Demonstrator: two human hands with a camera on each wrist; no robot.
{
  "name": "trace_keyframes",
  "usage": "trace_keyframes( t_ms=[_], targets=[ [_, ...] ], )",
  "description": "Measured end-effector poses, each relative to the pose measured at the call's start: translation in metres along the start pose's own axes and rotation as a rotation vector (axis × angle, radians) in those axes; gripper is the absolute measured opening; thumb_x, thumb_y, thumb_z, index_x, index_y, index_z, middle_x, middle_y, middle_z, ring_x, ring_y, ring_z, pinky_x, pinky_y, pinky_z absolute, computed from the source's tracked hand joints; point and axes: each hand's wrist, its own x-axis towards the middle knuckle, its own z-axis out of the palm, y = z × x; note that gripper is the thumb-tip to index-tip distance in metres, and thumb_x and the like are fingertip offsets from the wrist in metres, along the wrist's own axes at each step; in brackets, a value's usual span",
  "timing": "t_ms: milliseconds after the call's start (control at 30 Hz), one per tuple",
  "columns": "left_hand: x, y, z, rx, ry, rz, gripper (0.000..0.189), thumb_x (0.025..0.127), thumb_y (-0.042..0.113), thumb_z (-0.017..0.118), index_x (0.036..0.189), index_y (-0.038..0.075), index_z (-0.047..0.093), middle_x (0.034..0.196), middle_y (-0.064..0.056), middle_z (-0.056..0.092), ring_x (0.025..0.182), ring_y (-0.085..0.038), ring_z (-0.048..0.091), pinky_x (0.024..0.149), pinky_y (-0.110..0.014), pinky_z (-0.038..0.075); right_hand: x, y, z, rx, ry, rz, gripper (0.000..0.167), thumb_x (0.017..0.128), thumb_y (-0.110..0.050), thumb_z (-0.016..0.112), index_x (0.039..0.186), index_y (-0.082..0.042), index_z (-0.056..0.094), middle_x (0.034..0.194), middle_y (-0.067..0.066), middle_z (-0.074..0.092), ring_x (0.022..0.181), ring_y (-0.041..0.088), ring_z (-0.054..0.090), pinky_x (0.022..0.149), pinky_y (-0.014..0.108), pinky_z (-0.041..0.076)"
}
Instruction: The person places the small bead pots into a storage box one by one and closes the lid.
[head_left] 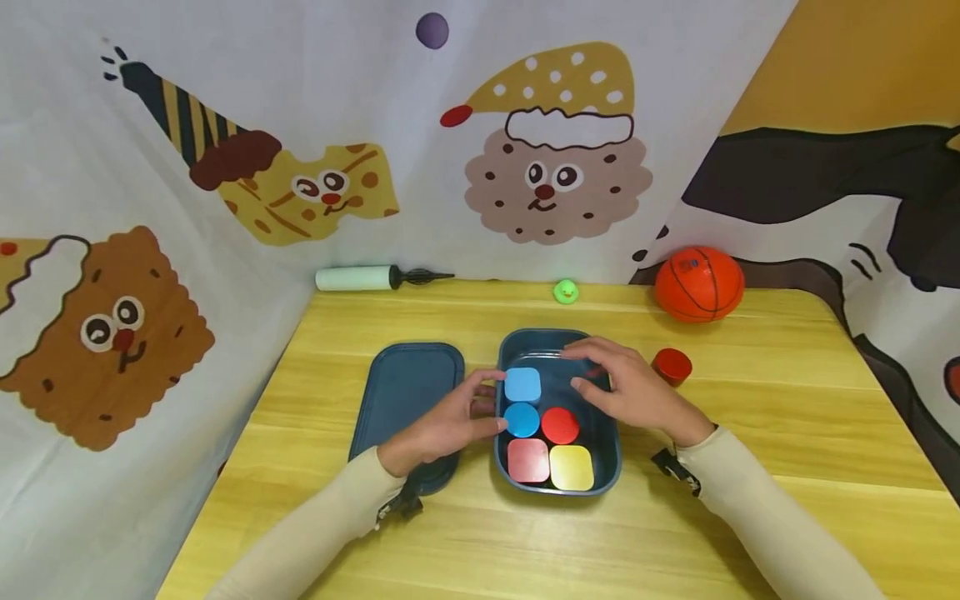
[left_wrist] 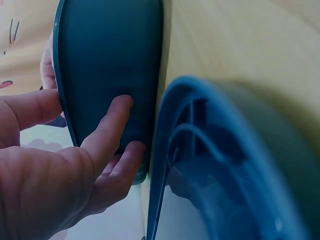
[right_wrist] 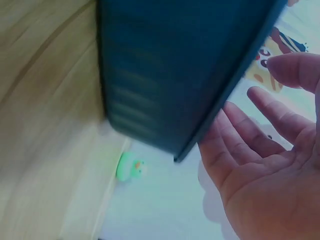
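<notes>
A dark blue lunch box [head_left: 617, 450] stands on the table with flat-topped blocks inside: light blue [head_left: 522, 385], blue round [head_left: 521, 420], red round [head_left: 560, 426], pink [head_left: 528, 461] and yellow [head_left: 572, 468]. My left hand [head_left: 457, 415] is at its left side, thumb and forefinger at the rim beside the two blue blocks. In the left wrist view, fingers [left_wrist: 120, 112] of this hand rest on the outer wall. Over the right rim reaches my right hand [head_left: 637, 385], fingers spread above the far inside. In the right wrist view its palm [right_wrist: 275, 185] faces the box wall.
The dark blue lid [head_left: 412, 383] lies left of the box under my left forearm. A red cylinder [head_left: 672, 367] stands right of my right hand. Along the back are a pump [head_left: 360, 278], a green duck [head_left: 566, 291] and an orange ball [head_left: 699, 284], before a printed cloth.
</notes>
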Motion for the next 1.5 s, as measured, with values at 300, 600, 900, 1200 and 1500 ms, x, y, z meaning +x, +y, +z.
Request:
trace_keyframes(
  t_ms=[300, 600, 900, 1200, 1500],
  targets=[
    [0.0, 0.002, 0.001, 0.011, -0.007, 0.003, 0.07, 0.101, 0.005, 0.068, 0.161, 0.012, 0.032, 0.151, -0.026, 0.046, 0.136, -0.04, 0.056, 0.098, -0.036, 0.058, -0.03, 0.005, -0.022, -0.04, 0.075, 0.096, 0.044, 0.097, -0.011, 0.076, 0.14, -0.01, 0.065, 0.138, 0.009, 0.067, 0.117, 0.031, 0.069, 0.086, 0.046, 0.065],
    [0.001, 0.002, 0.001, -0.007, 0.003, -0.013, 0.069, 0.102, 0.004, 0.067, 0.161, 0.014, 0.033, 0.151, -0.024, 0.045, 0.135, -0.037, 0.056, 0.097, -0.039, 0.061, -0.063, 0.021, -0.042, -0.131, 0.162, 0.142, 0.045, 0.094, -0.006, 0.078, 0.137, -0.013, 0.067, 0.127, 0.007, 0.073, 0.097, 0.014, 0.074, 0.086, 0.024, 0.061],
    [-0.001, 0.001, 0.001, 0.029, 0.01, -0.017, 0.069, 0.102, 0.005, 0.068, 0.161, 0.012, 0.032, 0.15, -0.023, 0.046, 0.133, -0.037, 0.058, 0.096, -0.039, 0.06, -0.104, 0.04, -0.048, -0.133, 0.191, 0.227, 0.028, 0.096, -0.009, 0.077, 0.125, -0.009, 0.073, 0.12, 0.009, 0.075, 0.108, -0.006, 0.064, 0.089, 0.007, 0.052],
    [0.002, 0.004, 0.0, 0.075, 0.018, -0.007, 0.069, 0.102, 0.008, 0.069, 0.161, 0.016, 0.034, 0.148, -0.022, 0.048, 0.129, -0.036, 0.063, 0.094, -0.039, 0.061, -0.136, 0.045, -0.059, -0.118, 0.139, 0.293, 0.036, 0.096, -0.011, 0.079, 0.13, -0.009, 0.071, 0.124, 0.012, 0.074, 0.106, -0.009, 0.065, 0.082, 0.01, 0.055],
    [0.0, 0.0, -0.001, 0.04, 0.014, -0.023, 0.07, 0.102, 0.009, 0.07, 0.162, 0.019, 0.034, 0.15, -0.022, 0.046, 0.13, -0.034, 0.061, 0.094, -0.038, 0.061, -0.161, 0.045, -0.054, -0.087, 0.092, 0.338, 0.037, 0.096, -0.012, 0.079, 0.132, -0.008, 0.07, 0.122, 0.011, 0.074, 0.101, -0.006, 0.067, 0.072, 0.018, 0.06]
  ],
)
